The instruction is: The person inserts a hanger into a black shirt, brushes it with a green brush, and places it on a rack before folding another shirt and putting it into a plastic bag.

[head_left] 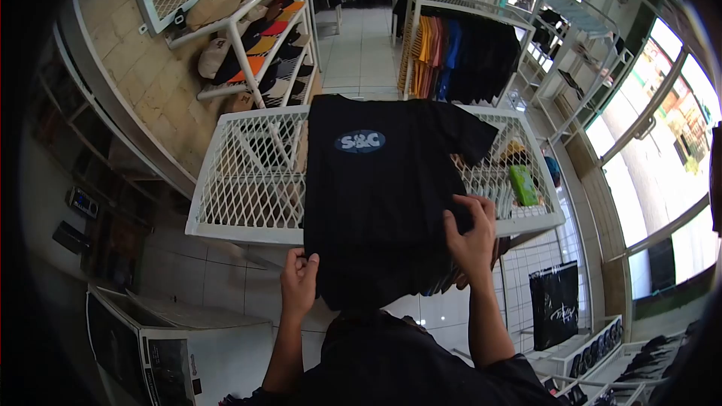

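Observation:
A black T-shirt (383, 188) with an oval "S&C" print lies over a white mesh-topped table (244, 236), its lower end hanging past the near edge. Its left side is folded in, while one sleeve sticks out to the right. At the shirt's lower left edge, my left hand (299, 284) is closed with thumb and fingers together on the fabric. My right hand (472, 234) rests at the shirt's right edge, thumb and fingers apart.
A green packet (522, 185) is at the table's right. Caps fill a rack (259, 53) at the left, and shirts hang on a rack (466, 49) behind the table. A black bag (554, 304) hangs at the lower right. Glass doors (639, 135) stand at the right.

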Motion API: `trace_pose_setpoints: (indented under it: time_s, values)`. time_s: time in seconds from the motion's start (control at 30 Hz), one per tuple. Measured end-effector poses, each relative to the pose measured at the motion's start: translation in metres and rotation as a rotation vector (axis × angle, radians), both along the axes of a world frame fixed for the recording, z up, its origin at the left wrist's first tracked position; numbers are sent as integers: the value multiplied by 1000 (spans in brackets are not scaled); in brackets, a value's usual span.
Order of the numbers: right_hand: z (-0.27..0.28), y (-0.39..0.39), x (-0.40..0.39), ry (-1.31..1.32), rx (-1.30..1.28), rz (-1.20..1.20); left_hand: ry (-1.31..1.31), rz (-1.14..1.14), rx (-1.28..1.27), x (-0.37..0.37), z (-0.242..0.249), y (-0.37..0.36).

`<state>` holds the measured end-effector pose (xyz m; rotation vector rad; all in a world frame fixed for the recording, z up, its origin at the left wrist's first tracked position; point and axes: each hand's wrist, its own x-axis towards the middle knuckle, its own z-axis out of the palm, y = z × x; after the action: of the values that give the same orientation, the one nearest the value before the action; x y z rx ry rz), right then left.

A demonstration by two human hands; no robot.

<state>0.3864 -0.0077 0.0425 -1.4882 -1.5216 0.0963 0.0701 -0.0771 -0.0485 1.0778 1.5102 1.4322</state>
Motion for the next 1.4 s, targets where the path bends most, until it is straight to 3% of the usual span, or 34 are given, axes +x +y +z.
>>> trace_pose_setpoints:
  time_s: [0.13,0.27,0.37,0.57,0.63,0.77,0.87,0.9,0.97,1.03,1.1,1.2,1.4]
  values:
    - [11,70,-56,-63,-26,251,293,82,-40,3,29,6]
    - [2,182,-126,-142,-73,389,348,134,-70,4,28,7]
    - [7,246,-188,-201,-140,348,457,144,-3,6,29,6]
    - [-6,299,-257,-482,-345,184,551,91,82,-2,29,6]
    - [-5,305,-253,-407,-372,210,487,22,97,-3,38,7]
    - [9,298,-204,14,-241,176,443,-98,52,6,75,9]
    - [2,299,-136,193,-252,32,425,-530,135,24,103,17]
    - [-10,300,-118,207,-232,-53,432,-544,135,24,108,26]
    - [-29,296,-92,153,-277,-100,544,-743,246,26,120,48]
    - [-49,294,-79,110,-324,-150,472,-755,184,19,131,88]
    - [-67,293,-83,-44,-93,-172,477,-672,119,14,139,140]
    - [-70,289,-84,-104,-88,-158,580,-447,242,6,114,232]
    - [-61,284,-84,-93,-138,-138,857,-313,328,0,55,362]
